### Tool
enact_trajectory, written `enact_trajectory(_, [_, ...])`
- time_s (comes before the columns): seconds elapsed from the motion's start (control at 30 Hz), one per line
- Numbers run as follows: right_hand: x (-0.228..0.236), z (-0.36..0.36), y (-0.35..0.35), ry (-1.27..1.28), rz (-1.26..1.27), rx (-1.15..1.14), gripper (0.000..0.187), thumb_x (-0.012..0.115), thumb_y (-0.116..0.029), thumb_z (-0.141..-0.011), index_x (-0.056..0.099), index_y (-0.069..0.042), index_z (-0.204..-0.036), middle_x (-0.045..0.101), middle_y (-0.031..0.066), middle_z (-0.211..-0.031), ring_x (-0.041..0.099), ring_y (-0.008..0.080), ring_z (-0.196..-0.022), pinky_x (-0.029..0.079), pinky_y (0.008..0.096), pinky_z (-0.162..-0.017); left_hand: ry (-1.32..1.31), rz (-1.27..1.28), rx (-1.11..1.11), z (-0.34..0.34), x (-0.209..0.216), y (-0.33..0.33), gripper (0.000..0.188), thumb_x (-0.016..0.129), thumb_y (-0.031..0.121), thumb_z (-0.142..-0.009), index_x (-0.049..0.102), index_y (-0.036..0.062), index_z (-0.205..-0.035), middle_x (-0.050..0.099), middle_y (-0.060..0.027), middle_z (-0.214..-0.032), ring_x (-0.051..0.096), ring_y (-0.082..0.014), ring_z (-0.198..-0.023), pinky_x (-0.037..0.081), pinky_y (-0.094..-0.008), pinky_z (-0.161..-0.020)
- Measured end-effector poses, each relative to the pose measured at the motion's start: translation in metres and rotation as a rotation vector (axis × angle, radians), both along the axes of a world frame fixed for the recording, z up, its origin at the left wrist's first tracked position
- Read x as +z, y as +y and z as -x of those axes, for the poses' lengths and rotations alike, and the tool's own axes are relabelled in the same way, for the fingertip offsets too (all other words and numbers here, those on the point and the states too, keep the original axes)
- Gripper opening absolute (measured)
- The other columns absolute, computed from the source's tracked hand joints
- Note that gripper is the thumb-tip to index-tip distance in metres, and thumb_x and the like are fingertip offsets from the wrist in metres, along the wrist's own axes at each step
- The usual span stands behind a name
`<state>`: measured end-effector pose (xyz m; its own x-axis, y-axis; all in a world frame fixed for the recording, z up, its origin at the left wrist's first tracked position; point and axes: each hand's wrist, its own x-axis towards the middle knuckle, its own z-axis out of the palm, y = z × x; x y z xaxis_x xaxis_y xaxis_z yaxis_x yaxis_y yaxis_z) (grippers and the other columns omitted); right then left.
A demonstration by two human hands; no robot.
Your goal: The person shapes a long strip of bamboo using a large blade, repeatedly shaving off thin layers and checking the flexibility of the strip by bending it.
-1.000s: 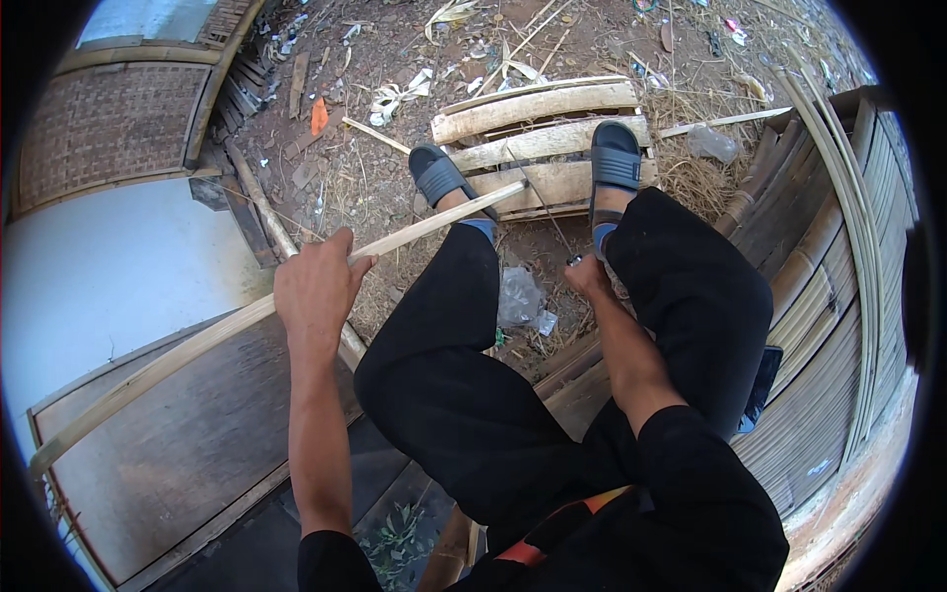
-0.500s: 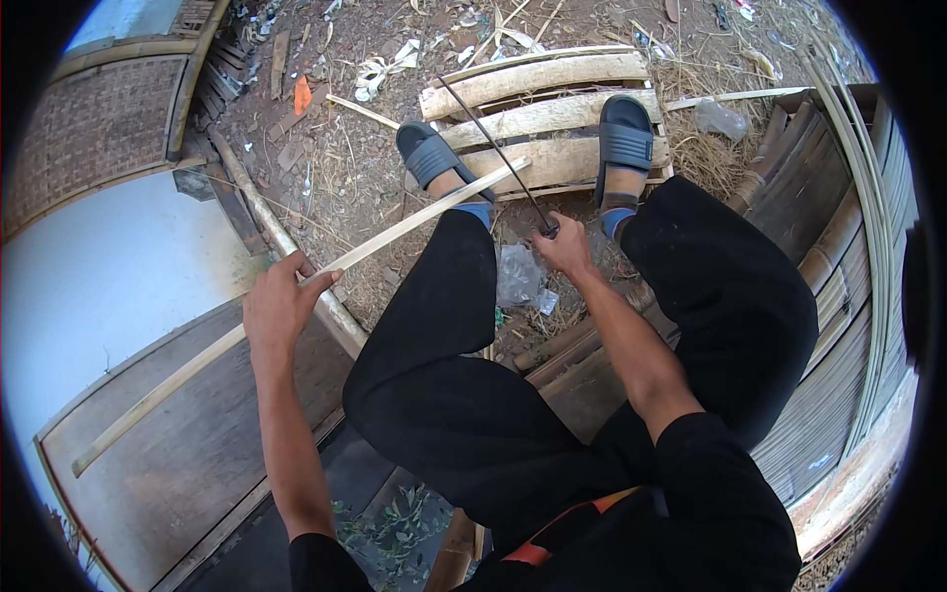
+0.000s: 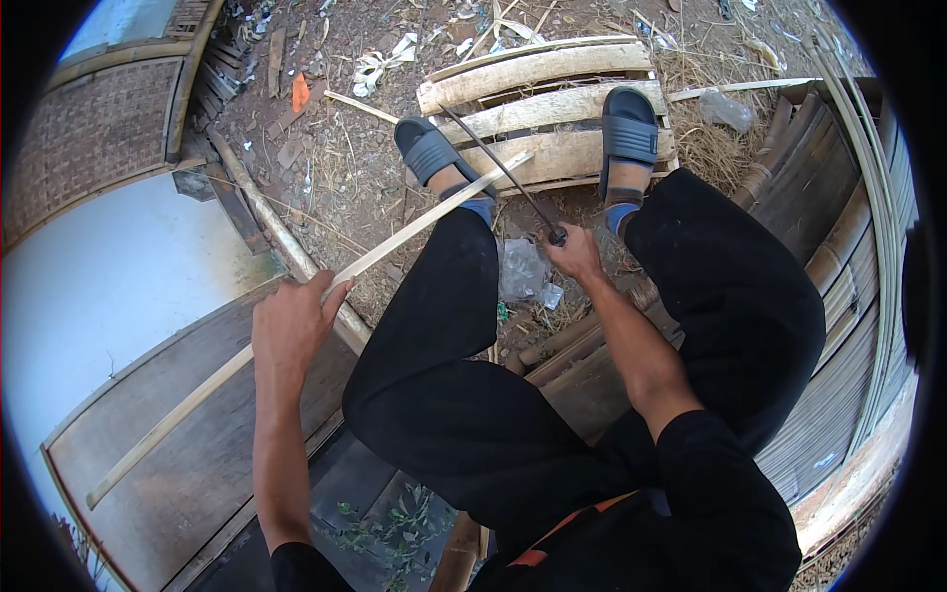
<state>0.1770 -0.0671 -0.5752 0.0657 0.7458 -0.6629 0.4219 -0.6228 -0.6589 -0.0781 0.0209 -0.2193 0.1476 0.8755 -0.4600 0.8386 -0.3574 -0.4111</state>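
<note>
My left hand (image 3: 294, 321) is closed around a long pale bamboo strip (image 3: 409, 232), thumb along its upper side. The strip runs slantwise from the lower left to its far end between my sandalled feet. In my right hand (image 3: 576, 255) is the dark handle of a long knife (image 3: 515, 184), its narrow blade seen almost edge-on and pointing away to the upper left. The blade crosses the strip close to the strip's far end; whether they touch I cannot tell.
Both feet rest on a slatted wooden crate (image 3: 543, 111). A clear plastic bag (image 3: 523, 269) lies on the ground between my legs. Long thin strips (image 3: 873, 207) and bamboo poles line the right side. A dark board (image 3: 187, 365) and white wall (image 3: 118, 266) stand at left.
My left hand has shifted slightly to the right with the bamboo strip, whose near end has moved right and down. The knife's tip has come lower in view, closer to the strip.
</note>
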Motion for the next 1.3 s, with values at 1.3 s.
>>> enact_trajectory(1.3, [0.028,0.009,0.031,0.009,0.007,0.206,0.040,0.064,-0.033,-0.073,0.072,-0.004,-0.099,0.068,0.0262,-0.097,0.064,0.0437,-0.097,0.051,0.0474,-0.087,0.090,-0.004,-0.026,-0.019,-0.006,-0.024,0.037,0.058,0.045,-0.091,0.064,0.0227,-0.120,0.065,-0.0083,-0.065,0.068,-0.0285,-0.060,0.051,-0.0418,-0.051])
